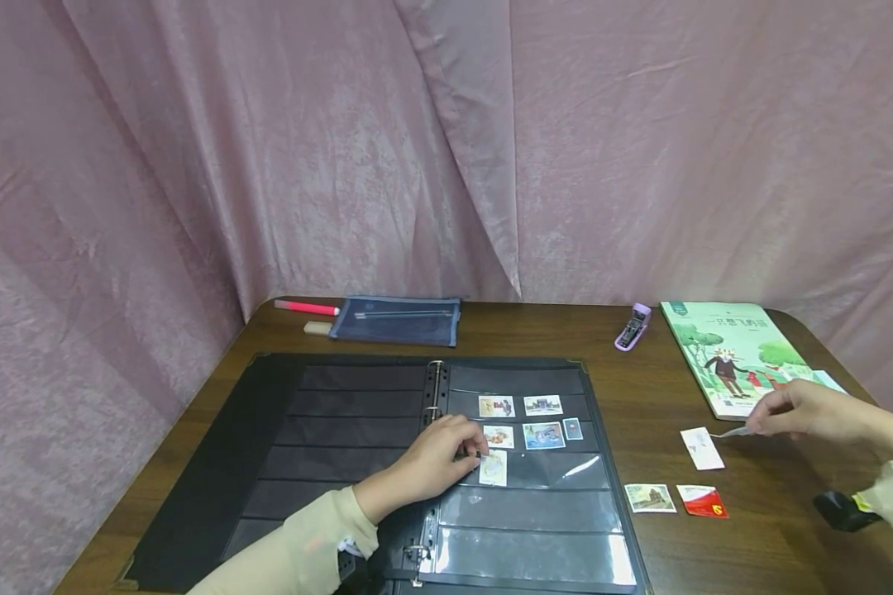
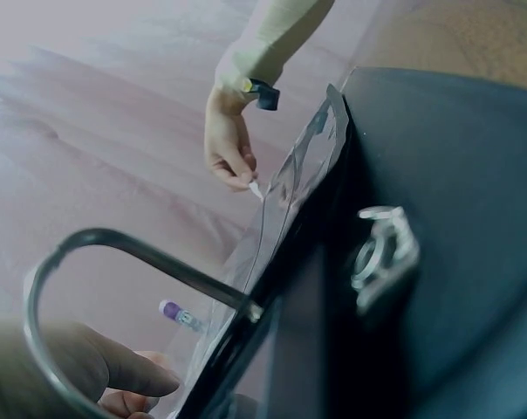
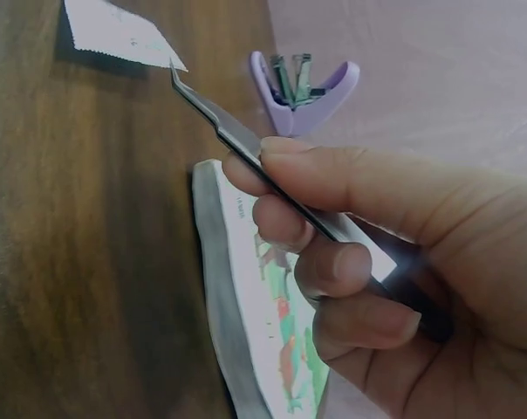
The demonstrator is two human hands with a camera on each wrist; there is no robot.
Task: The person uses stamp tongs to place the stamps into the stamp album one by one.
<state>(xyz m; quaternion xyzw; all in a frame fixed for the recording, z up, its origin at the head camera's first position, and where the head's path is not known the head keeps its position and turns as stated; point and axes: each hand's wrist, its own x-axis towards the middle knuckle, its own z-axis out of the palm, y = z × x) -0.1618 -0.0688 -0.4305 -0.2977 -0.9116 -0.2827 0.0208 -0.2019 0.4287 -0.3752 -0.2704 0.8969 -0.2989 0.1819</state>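
My right hand (image 3: 359, 253) grips a pair of metal tweezers (image 3: 237, 140). The tweezers' bent tip meets the corner of a white-backed stamp (image 3: 119, 35), which in the head view appears off the wood beside the album. My left hand (image 1: 435, 459) rests on the right-hand page of a black stamp album (image 1: 528, 504), loosely curled, its fingertips beside a pale stamp (image 1: 494, 468) in a pocket. Several other stamps, among them a blue one (image 1: 544, 435), sit in the strips above. To the album's right lie a landscape stamp (image 1: 650, 498) and a red-and-white stamp (image 1: 703, 501).
A green illustrated book (image 1: 737, 355) lies at the right rear, a purple clip-like tool (image 1: 632, 327) to its left. Behind the album are a blue mesh pouch (image 1: 402, 321), a pink marker (image 1: 307, 308) and a beige eraser-like block (image 1: 317, 328). Metal rings (image 1: 435, 392) rise along the album's spine.
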